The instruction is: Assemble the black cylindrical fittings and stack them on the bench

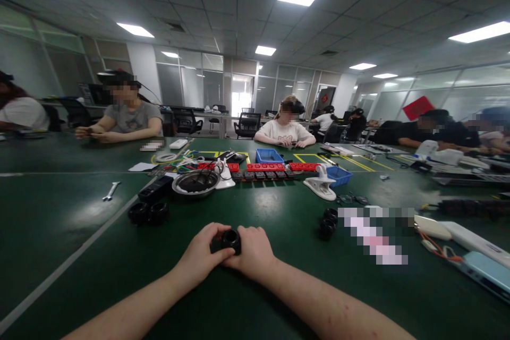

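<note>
Both hands meet over the table in front of me around a black ring-shaped part (231,243), whose round opening faces up. My left hand (206,252) grips it from the left, thumb in front and fingers behind. From the right side, my right hand (254,251) is closed on the same part, its fingertips partly hidden. Two similar black ring-shaped parts (148,213) stand to the left. Another pair of black round parts (329,223) sits to the right.
Beyond my hands are a round metal dish (195,194), white clip stands (321,185), red trays (265,167) and a blue bin (269,156). A wrench (111,191) lies left. At right are a light-blue power bank (488,271) and cables. People sit across the table.
</note>
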Demonstrator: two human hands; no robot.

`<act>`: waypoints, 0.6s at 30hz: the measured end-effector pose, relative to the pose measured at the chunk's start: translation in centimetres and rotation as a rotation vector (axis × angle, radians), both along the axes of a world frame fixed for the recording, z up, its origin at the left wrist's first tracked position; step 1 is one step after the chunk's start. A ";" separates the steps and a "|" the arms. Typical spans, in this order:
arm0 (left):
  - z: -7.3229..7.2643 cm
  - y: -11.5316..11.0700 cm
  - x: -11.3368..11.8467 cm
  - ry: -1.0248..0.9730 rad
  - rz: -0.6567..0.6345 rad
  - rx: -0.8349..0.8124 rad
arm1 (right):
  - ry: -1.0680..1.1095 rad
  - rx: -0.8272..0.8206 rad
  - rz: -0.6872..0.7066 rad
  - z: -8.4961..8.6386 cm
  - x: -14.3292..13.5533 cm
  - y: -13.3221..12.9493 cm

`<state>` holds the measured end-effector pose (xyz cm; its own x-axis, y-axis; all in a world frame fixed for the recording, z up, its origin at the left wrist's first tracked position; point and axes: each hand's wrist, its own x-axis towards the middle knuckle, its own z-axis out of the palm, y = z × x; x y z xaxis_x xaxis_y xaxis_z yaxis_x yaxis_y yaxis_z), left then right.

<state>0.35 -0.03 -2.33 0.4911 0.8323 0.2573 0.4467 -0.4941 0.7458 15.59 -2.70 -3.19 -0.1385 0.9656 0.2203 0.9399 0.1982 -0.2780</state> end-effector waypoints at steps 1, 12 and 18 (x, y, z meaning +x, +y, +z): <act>0.0 -0.1 0.1 -0.002 0.007 0.016 | -0.003 0.024 -0.001 0.0 -0.1 -0.2; 0.2 0.4 -1.3 0.020 -0.262 -0.073 | 0.337 -0.344 0.455 0.9 4.0 1.6; 0.3 0.8 -1.2 0.044 -0.273 -0.098 | 0.178 -0.227 0.311 0.8 2.9 0.8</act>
<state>-0.89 0.75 -2.08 0.7094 0.6873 0.1558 0.3400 -0.5273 0.7787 18.45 -1.94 -2.38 -0.4098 0.9106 0.0533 0.7782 0.3795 -0.5004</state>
